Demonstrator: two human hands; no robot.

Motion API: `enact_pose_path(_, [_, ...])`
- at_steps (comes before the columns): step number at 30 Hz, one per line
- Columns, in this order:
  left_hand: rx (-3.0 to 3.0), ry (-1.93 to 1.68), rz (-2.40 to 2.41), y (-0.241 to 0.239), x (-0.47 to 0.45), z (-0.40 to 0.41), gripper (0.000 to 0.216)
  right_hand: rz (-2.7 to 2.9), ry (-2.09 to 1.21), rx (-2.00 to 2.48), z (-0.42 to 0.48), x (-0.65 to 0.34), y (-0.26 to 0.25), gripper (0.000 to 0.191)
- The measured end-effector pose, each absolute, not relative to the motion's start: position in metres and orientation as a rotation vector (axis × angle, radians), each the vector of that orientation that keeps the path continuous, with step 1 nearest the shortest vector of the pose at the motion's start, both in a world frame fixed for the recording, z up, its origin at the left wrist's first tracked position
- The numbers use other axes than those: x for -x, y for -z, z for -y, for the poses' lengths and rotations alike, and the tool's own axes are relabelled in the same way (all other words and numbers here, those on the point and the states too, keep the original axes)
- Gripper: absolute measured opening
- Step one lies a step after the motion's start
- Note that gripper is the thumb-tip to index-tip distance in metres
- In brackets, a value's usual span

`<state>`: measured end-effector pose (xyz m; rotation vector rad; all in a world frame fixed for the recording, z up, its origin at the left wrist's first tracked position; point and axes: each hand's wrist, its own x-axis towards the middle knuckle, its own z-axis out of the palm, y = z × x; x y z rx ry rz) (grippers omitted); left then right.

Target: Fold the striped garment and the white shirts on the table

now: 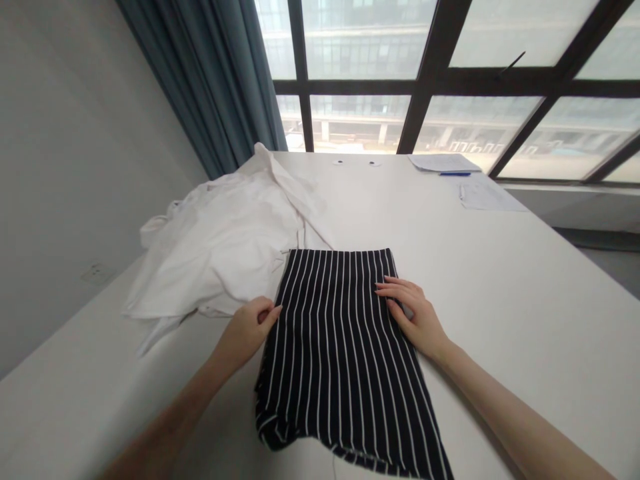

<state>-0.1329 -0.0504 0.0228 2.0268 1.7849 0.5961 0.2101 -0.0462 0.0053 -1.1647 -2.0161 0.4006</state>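
Observation:
A black cloth garment with thin white stripes (pixel 340 353) lies folded on the white table, its lower edge uneven and bunched at the left corner. At its left edge, my left hand (pixel 250 327) pinches the fabric between thumb and curled fingers. My right hand (pixel 413 313) rests on the upper right edge, fingers stretched out over the stripes and the thumb below them. I cannot tell which kind of garment it is.
A heap of white clothing (pixel 235 233) lies at the left, touching the striped cloth's top corner. Papers (pixel 443 162) and a blue pen (pixel 455 174) sit at the far right of the table (pixel 525 300). Behind are a blue curtain (pixel 215 80) and a window (pixel 370 40).

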Motion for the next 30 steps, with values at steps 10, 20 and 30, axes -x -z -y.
enact_pose_path(10, [-2.175,-0.669,-1.831,-0.019,0.128,0.055,0.008,2.621,-0.622,1.004,0.074,-0.179,-0.034,0.039])
enact_pose_path(20, [-2.6,-0.727,-1.355,-0.039,0.104,0.042,0.026,2.743,-0.665,0.996,0.075,-0.178,-0.034,0.048])
enact_pose_path(30, [-2.767,-0.252,-1.2,-0.01,0.086,-0.008,0.054,2.724,-0.623,0.942,0.076,-0.178,-0.029,0.066])
